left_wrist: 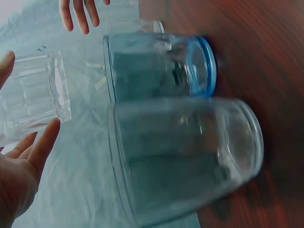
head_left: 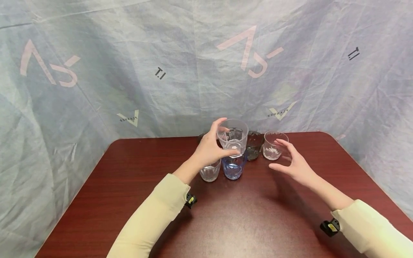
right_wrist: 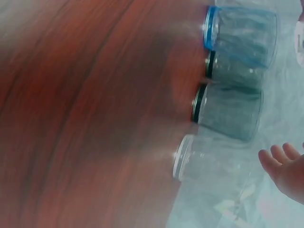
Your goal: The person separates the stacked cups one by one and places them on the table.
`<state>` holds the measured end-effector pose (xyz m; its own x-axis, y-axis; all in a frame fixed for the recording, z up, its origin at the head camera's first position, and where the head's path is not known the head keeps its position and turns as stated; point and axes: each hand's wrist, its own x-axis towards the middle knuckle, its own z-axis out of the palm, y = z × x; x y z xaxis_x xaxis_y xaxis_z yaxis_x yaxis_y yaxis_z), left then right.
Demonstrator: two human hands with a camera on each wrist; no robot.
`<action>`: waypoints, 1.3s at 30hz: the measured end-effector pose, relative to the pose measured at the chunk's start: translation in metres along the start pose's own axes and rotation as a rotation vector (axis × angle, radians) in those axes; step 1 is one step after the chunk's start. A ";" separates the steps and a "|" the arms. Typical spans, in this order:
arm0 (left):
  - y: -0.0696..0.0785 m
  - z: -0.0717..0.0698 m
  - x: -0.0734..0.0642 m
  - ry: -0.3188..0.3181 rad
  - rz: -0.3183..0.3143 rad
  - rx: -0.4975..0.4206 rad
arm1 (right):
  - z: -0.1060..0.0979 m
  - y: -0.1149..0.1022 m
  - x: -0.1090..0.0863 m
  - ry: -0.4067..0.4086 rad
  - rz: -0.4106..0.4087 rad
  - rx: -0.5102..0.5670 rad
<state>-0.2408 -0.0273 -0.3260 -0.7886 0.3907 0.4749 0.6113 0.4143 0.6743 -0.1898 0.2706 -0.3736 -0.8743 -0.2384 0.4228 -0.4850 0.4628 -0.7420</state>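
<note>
My left hand (head_left: 209, 147) holds a clear glass (head_left: 235, 141) in the air between fingers and thumb, in front of and above a blue-tinted glass (head_left: 233, 172). The left wrist view shows this held glass (left_wrist: 35, 95) apart from the standing ones. Beside the blue glass, on its left, stands another clear glass (head_left: 210, 173), partly behind my left hand. My right hand (head_left: 298, 166) has its fingers spread, nearest to a clear glass (head_left: 272, 151) at the right end. In the right wrist view, my right hand (right_wrist: 285, 171) is apart from that glass and holds nothing.
Between the blue and right-hand clear glasses stands a dark grey glass (head_left: 254, 148). A further dark glass (right_wrist: 232, 69) shows behind, partly hidden. The glasses stand near the far edge of the dark red wooden table (head_left: 238, 218), before a hanging grey cloth (head_left: 180, 96).
</note>
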 end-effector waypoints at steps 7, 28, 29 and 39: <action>0.010 0.023 0.010 -0.022 -0.009 -0.015 | -0.015 0.010 -0.010 0.035 0.012 -0.025; 0.012 0.092 0.020 -0.104 -0.019 0.006 | -0.043 0.029 -0.033 0.112 0.085 -0.091; 0.012 0.094 0.019 -0.112 -0.026 0.020 | -0.042 0.029 -0.033 0.113 0.084 -0.091; 0.009 0.111 0.016 -0.163 -0.086 0.312 | -0.038 0.027 -0.032 0.109 0.083 -0.075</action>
<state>-0.2406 0.0737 -0.3751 -0.8323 0.4594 0.3103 0.5541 0.6722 0.4911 -0.1742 0.3232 -0.3878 -0.9023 -0.1039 0.4184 -0.4044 0.5402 -0.7380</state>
